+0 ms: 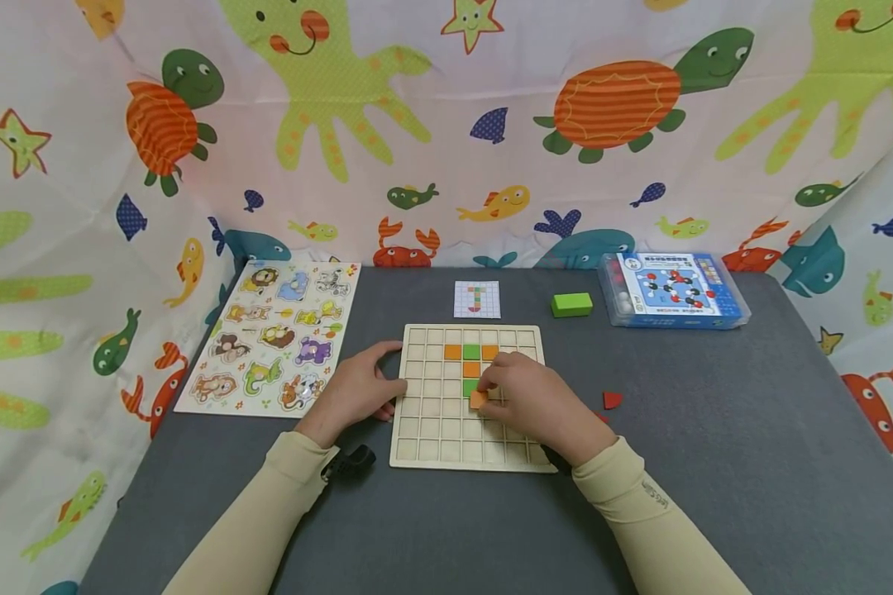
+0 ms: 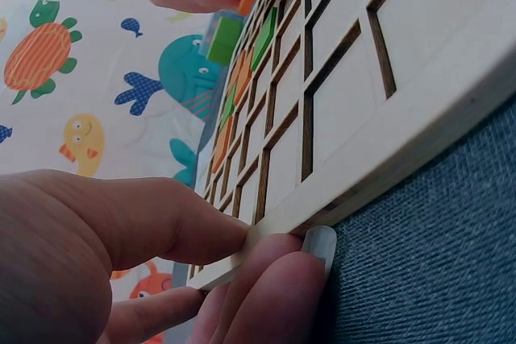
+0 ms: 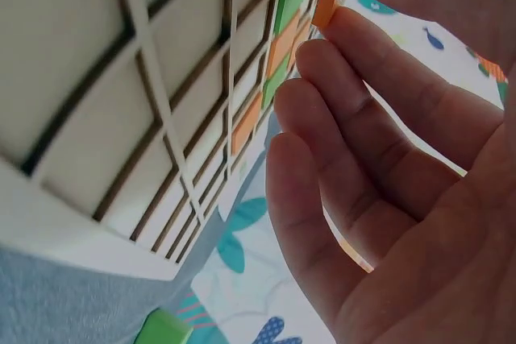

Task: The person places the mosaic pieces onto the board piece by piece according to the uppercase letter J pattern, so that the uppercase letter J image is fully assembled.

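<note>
A wooden grid board lies on the table with orange and green square tiles in some cells. Its upper row holds an orange, a green and another orange tile; an orange tile and a green tile continue down the middle column. My right hand pinches an orange square tile between thumb and index finger, tilted just below that green tile. At the board's left edge, my left hand grips the rim, thumb against the top and fingertips at the side.
Behind the board lies a small pattern card. A green block and a plastic box stand at the back right. Small red pieces lie right of my right hand. An animal puzzle board lies left.
</note>
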`<state>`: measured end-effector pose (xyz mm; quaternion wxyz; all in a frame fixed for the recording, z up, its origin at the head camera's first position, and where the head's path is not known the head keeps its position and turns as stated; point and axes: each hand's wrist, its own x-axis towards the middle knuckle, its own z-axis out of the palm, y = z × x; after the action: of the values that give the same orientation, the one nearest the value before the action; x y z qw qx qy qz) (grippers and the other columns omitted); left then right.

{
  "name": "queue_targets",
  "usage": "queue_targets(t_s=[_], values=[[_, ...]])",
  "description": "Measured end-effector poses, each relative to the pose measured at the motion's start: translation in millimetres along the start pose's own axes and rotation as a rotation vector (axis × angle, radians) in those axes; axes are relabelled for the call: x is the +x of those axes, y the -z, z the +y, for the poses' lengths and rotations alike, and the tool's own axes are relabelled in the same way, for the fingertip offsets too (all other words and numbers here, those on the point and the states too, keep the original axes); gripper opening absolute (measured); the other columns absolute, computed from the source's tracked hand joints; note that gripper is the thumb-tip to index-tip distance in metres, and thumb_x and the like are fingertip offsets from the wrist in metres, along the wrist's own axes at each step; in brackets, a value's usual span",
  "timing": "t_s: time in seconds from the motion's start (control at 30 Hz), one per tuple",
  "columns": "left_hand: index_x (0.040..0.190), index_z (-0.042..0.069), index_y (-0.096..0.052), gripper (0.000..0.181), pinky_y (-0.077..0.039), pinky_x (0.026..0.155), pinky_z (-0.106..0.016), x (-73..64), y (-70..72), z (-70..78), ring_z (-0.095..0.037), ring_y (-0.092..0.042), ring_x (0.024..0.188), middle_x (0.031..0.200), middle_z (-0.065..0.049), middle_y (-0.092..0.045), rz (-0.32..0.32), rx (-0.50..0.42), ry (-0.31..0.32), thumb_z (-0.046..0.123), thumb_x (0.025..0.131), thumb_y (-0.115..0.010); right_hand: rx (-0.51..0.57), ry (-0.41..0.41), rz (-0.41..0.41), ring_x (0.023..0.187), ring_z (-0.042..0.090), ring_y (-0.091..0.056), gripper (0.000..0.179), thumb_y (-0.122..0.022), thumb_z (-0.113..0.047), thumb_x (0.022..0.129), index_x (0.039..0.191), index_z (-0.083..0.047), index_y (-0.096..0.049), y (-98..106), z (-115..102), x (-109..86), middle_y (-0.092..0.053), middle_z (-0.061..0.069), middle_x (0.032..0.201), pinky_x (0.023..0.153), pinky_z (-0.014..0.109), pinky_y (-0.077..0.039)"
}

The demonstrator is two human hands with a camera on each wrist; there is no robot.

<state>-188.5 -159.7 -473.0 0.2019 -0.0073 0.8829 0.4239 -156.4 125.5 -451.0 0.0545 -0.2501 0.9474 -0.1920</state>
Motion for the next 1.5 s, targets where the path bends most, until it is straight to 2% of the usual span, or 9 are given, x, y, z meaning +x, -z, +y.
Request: queue_targets(t_s=[0.27, 1.0, 1.5], values=[[0.161, 0.026, -0.049, 0.072, -0.062, 0.062, -0.035, 1.2, -0.6, -1.2, -0.022, -0.076, 0.062, 0.077, -0.008, -0.074, -0.007, 0.003, -0.004, 0.025, 0.094, -0.077, -0.048, 0.041, 0.030, 0.089, 0.012, -0.062, 0.009, -0.087, -0.023, 0.090, 0.096, -0.017, -0.083, -9, -4, -0.9, -0.069, -0.005, 0.093, 0.075, 0.031, -0.057], [0.162, 0.026, -0.048, 0.073, -0.063, 0.062, -0.035, 3.4, 0.7, -1.6, -0.022, -0.075, 0.062, 0.077, -0.008, -0.074, -0.008, 0.016, 0.003, 0.027, 0.095, -0.077, -0.101, 0.089, 0.073, 0.088, 0.016, -0.062, 0.012, -0.089, -0.021, 0.088, 0.095, -0.014, -0.082, -16, -7, 0.5, -0.067, -0.002, 0.092, 0.076, 0.033, -0.058], [0.162, 0.028, -0.048, 0.074, -0.062, 0.061, -0.035, 3.2, -0.1, -1.0, -0.022, -0.075, 0.062, 0.078, -0.009, -0.073, -0.011, 0.015, 0.018, 0.027, 0.094, -0.077, -0.095, 0.060, 0.039, 0.086, 0.012, -0.060, 0.010, -0.088, -0.022, 0.089, 0.096, -0.017, -0.083, -15, -8, 2.5, -0.066, -0.005, 0.092, 0.076, 0.032, -0.058]])
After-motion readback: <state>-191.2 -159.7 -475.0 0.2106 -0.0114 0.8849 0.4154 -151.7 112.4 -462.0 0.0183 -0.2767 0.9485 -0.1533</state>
